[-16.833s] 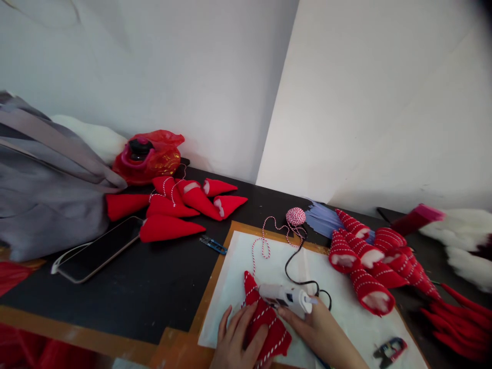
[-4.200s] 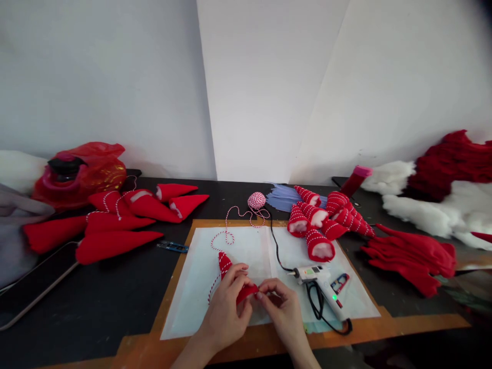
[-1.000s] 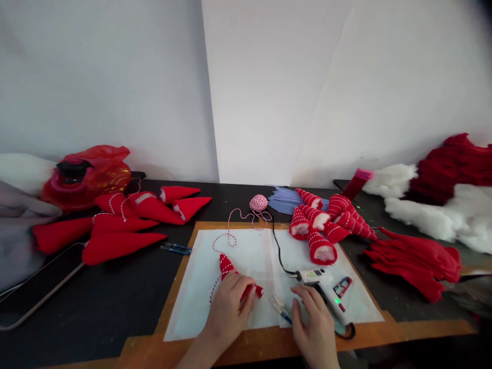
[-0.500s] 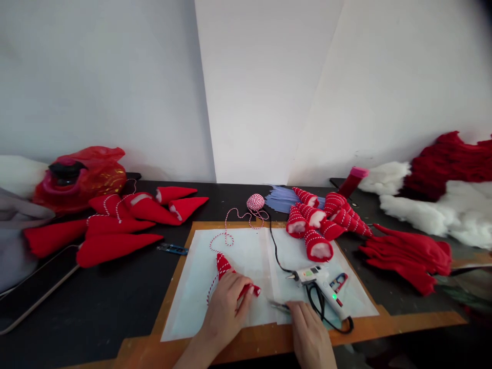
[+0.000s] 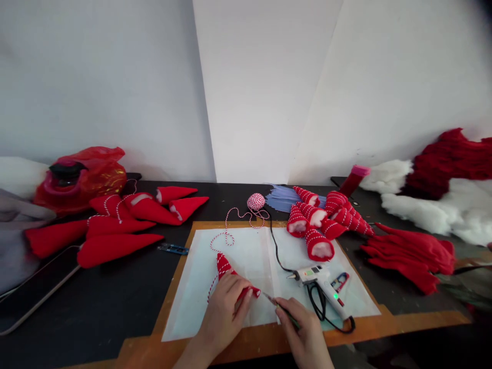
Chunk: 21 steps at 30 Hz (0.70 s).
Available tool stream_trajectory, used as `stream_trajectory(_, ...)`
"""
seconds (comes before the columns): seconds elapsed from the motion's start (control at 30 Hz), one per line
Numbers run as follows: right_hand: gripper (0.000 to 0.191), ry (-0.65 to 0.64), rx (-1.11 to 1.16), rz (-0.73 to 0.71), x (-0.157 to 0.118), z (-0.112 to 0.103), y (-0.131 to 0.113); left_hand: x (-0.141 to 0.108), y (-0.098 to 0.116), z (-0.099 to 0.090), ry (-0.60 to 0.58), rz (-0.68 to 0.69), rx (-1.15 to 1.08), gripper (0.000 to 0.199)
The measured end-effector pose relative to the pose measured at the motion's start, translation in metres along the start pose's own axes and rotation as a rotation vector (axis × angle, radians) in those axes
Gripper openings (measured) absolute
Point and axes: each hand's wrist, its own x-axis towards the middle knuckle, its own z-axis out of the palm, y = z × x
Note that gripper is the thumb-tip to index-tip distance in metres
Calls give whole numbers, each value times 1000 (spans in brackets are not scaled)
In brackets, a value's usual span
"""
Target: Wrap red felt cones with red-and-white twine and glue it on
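Observation:
My left hand [image 5: 226, 307] is closed around a small red felt cone [image 5: 224, 265] wound with red-and-white twine, pressing it on the white sheet. The cone's open end points right, showing a bit of white at its rim. In my right hand [image 5: 302, 328] is a slim pointed metal tool with a dark handle [image 5: 282, 308], its tip close to that open end; whether they touch I cannot tell. Twine [image 5: 226, 237] runs in loops from the cone up to a ball of twine [image 5: 255, 201]. A white glue gun [image 5: 317, 277] with a green light lies right of my right hand.
Plain red cones [image 5: 119, 248] lie at the left, near blue thread snips [image 5: 172, 249]. Twine-wrapped stuffed cones [image 5: 319, 246] are heaped behind the glue gun, whose black cord [image 5: 275, 246] crosses the sheet. At the right are red fabric pieces [image 5: 411, 256] and white stuffing [image 5: 418, 212].
My right hand has lifted the slim tool from the sheet and brought it left, its tip now at the cone's open end. My left hand keeps its hold on the cone.

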Motion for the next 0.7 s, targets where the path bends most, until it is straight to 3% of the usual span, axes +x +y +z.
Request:
stream_trajectory(0.33,33,-77,-68,35,5,8,-7,-3,-2,0,8,13,2,14)
stream_trajectory(0.7,41,112,-394,-152,9,31,-14,-7,-1,-2,2,105,44,17)
